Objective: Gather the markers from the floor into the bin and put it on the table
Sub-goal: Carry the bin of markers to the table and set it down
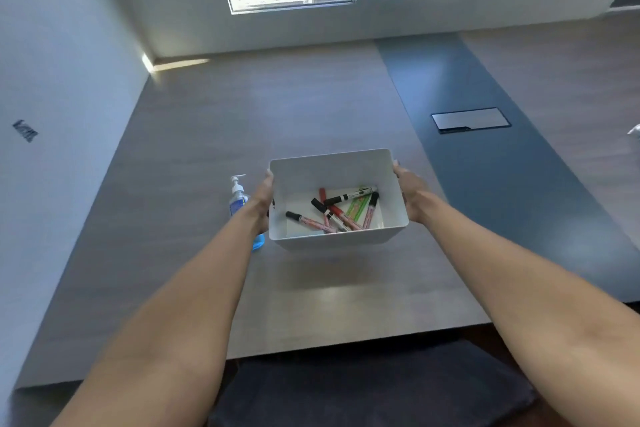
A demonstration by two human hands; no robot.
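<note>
A white rectangular bin [332, 168] is held over the wooden table [207, 149], roughly at its middle. Several markers [337, 210] with black and red caps lie jumbled on the bin's floor. My left hand [264, 196] grips the bin's left wall, and my right hand [408, 192] grips its right wall. Both arms are stretched forward. A soft shadow lies on the table under the bin; I cannot tell whether the bin touches the tabletop.
A blue pump bottle [238, 199] stands just left of the bin, partly behind my left wrist. A dark strip with a metal cable hatch [471, 120] runs along the table's right. A dark chair seat [374, 388] sits below the near table edge. White walls and a window lie beyond.
</note>
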